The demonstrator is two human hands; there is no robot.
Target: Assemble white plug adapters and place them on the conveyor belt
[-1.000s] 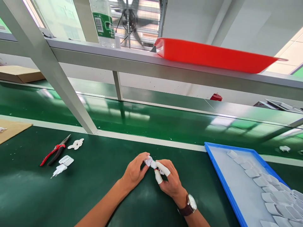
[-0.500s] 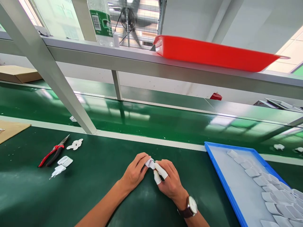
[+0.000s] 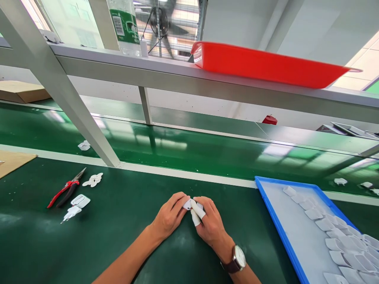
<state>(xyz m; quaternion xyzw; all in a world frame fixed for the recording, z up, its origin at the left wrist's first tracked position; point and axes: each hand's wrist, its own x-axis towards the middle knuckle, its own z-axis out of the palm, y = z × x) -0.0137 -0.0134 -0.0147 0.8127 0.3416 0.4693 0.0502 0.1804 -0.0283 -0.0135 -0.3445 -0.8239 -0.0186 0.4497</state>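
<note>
A small white plastic part (image 3: 187,204) is held between both hands above the green work surface. My left hand (image 3: 169,216) is closed on its left side, thumb and forefinger pinching it. My right hand (image 3: 211,221) wears white covers on its thumb and forefinger, which press on the part from the right. The fingers hide much of the part, so its full shape cannot be made out. A wristwatch sits on my right wrist.
Red-handled pliers (image 3: 67,188) and several white parts (image 3: 79,201) lie at left. A blue-rimmed tray (image 3: 280,232) with rows of white pieces stands at right. Behind runs a green conveyor belt (image 3: 177,146), under a shelf rail bearing a red tray (image 3: 260,65) and a bottle (image 3: 126,31).
My right hand's covered fingers have shifted slightly left and up, closer to the left hand, over the part. White pieces on the belt have moved left.
</note>
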